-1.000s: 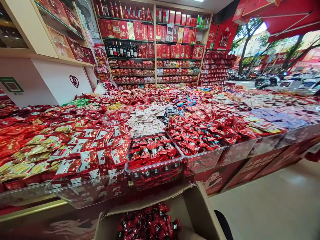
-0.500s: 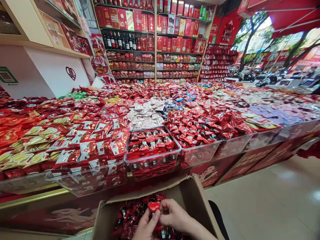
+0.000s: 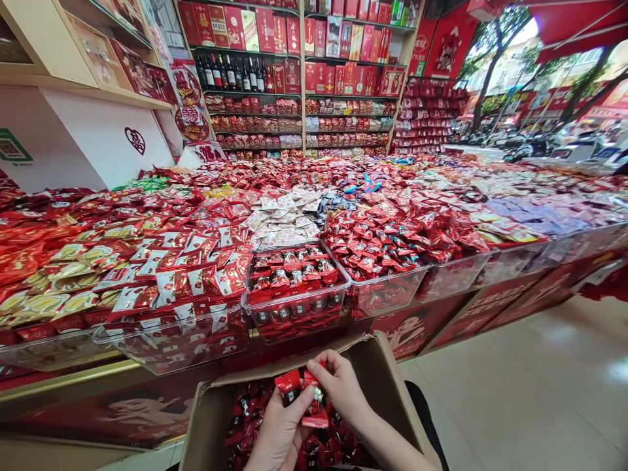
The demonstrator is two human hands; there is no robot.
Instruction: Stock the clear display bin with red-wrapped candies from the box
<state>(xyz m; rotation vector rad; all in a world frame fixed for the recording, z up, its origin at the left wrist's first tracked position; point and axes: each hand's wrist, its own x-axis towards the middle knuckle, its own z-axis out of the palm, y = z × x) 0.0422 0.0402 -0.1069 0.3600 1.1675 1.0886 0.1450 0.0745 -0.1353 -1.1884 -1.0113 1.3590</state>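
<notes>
Over an open cardboard box (image 3: 392, 386), both of my hands are close together. My left hand (image 3: 282, 418) is closed on a small red and black wrapped candy (image 3: 288, 386), its thumb reaching toward a second one. That second wrapped candy (image 3: 314, 398), red with a patterned middle, is pinched by my right hand (image 3: 341, 386) at its upper end. Below the hands, many similar wrapped candies (image 3: 245, 418) fill the bottom of the box. Just beyond it, a clear plastic bin (image 3: 294, 307) holds rows of the same kind of candy.
Clear bins heaped with red-and-white packets (image 3: 171, 278), red packets (image 3: 387, 242) and gold packets (image 3: 63, 288) line the counter's front edge. Shelves (image 3: 301, 78) with boxes and bottles stand behind. Tiled floor (image 3: 530, 379) lies at right; a black curved object (image 3: 424, 418) sits beside the box.
Both hands have risen slightly inside the box. Two candies now show between them where one red wrapper showed before. The view has shifted a little.
</notes>
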